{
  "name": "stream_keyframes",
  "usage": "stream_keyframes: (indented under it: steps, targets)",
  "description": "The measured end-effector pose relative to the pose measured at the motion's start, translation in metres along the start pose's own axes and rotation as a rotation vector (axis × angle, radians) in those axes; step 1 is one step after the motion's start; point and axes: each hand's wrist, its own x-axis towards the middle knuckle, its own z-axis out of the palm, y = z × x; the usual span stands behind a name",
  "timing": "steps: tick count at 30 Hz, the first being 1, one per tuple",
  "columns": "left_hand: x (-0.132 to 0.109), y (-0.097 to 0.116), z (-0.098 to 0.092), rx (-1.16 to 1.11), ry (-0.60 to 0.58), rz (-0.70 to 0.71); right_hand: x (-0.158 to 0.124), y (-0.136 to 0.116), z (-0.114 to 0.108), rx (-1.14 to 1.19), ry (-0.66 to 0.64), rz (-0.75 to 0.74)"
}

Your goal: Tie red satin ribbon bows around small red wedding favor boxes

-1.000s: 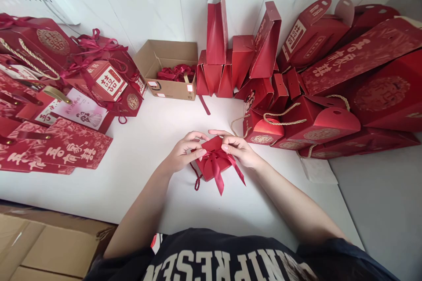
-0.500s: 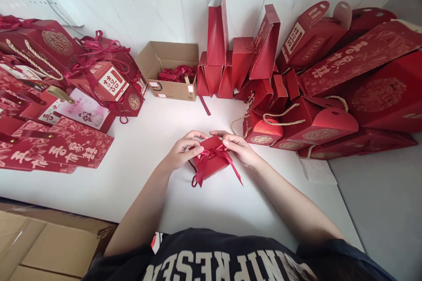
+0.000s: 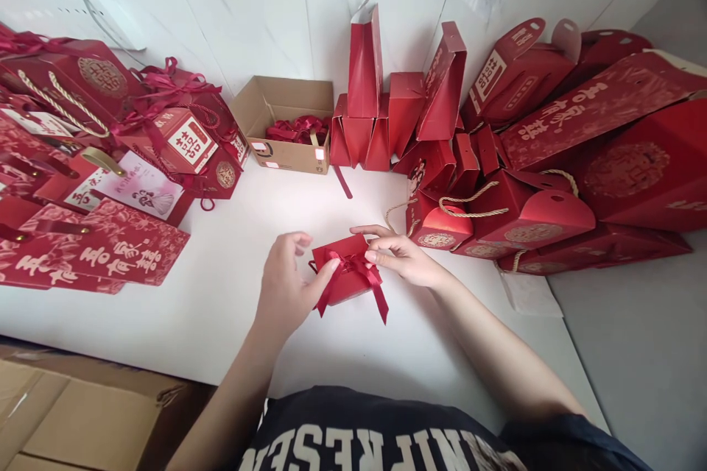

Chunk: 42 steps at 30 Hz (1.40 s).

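Note:
A small red gift box (image 3: 351, 284) with a ribbon bow (image 3: 353, 265) tied at its top rests on the white table in front of me. The bow's two tails hang down over the near face. My left hand (image 3: 287, 283) is at the box's left side, its thumb touching the ribbon while the other fingers are lifted off, apart from the thumb. On the right, my right hand (image 3: 406, 257) pinches the bow's right loop between thumb and fingers. A dark red cord shows at the box's left edge, partly hidden by my left hand.
Behind stands an open cardboard box (image 3: 292, 154) holding red ribbons. Finished red gift boxes (image 3: 193, 143) and bags (image 3: 129, 243) crowd the left side. More red boxes (image 3: 364, 62) are stacked at the back and right. Cardboard cartons (image 3: 82, 419) lie below the table's left edge.
My left hand's fingers have come off the box and spread away to the left. The gift box has turned slightly, and the bow's right tail hangs more steeply.

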Motion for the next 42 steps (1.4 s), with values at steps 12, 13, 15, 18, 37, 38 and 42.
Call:
stream_keyframes:
  steps: [12,13,15,18,37,38,42]
  targets:
    - [-0.027,-0.004,-0.01,-0.13,-0.391,-0.17,0.014,-0.01,-0.002,-0.041,-0.011,-0.031]
    - [-0.026,-0.006,-0.012,-0.116,-0.389,-0.134,0.016,-0.01,-0.002,-0.028,-0.018,-0.026]
    - [-0.023,-0.012,-0.015,-0.07,-0.384,-0.037,0.019,-0.008,-0.002,-0.002,-0.033,-0.009]
    - [-0.021,-0.024,-0.019,0.017,-0.368,0.136,0.022,-0.005,-0.002,0.007,-0.064,0.013]
    - [-0.019,-0.015,-0.026,-0.104,-0.474,-0.123,0.019,-0.009,0.001,-0.047,-0.062,0.014]
    - [-0.018,-0.015,-0.023,-0.174,-0.489,-0.221,0.018,-0.009,0.001,-0.054,-0.067,0.014]
    - [-0.015,-0.019,-0.014,-0.447,-0.591,-0.406,0.017,-0.009,0.001,-0.058,-0.078,0.01]
